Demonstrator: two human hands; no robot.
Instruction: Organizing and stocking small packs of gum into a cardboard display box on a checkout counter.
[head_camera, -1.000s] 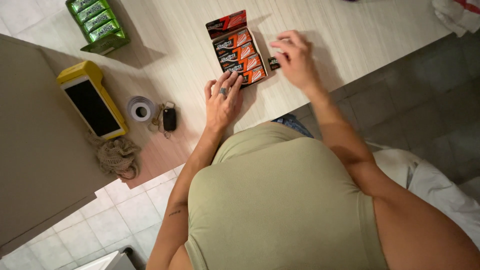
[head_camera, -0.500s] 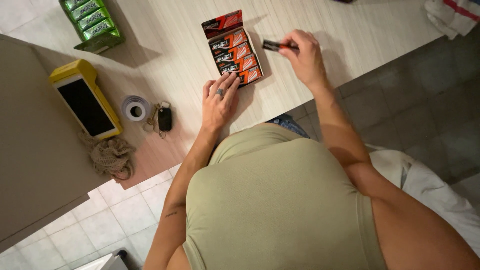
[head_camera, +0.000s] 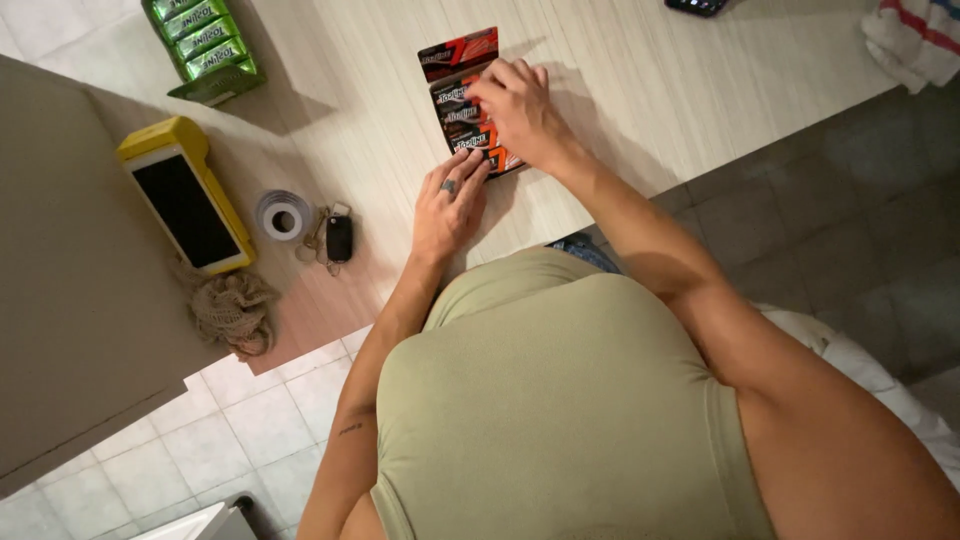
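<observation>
Item: orange pack tray (head_camera: 458, 48), counter 12 o'clock. R hand (head_camera: 517, 108) lay over its packs, fingers curled; hold unclear. L hand (head_camera: 448, 205) flat, empty, steadying tray's 6 o'clock end. Best: keep tray braced, press packs level.

Bare counter (head_camera: 640, 110) right of orange display box (head_camera: 462, 95); key fob (head_camera: 339, 238), tape roll (head_camera: 283, 215) crowd left.

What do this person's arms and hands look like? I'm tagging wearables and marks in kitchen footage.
Both arms are bare from the short sleeves of a sage-green T-shirt down. The left hand wears a dark ring on one finger, and the left forearm carries a small dark tattoo. The right hand shows no ring, watch or glove from this angle.
</observation>
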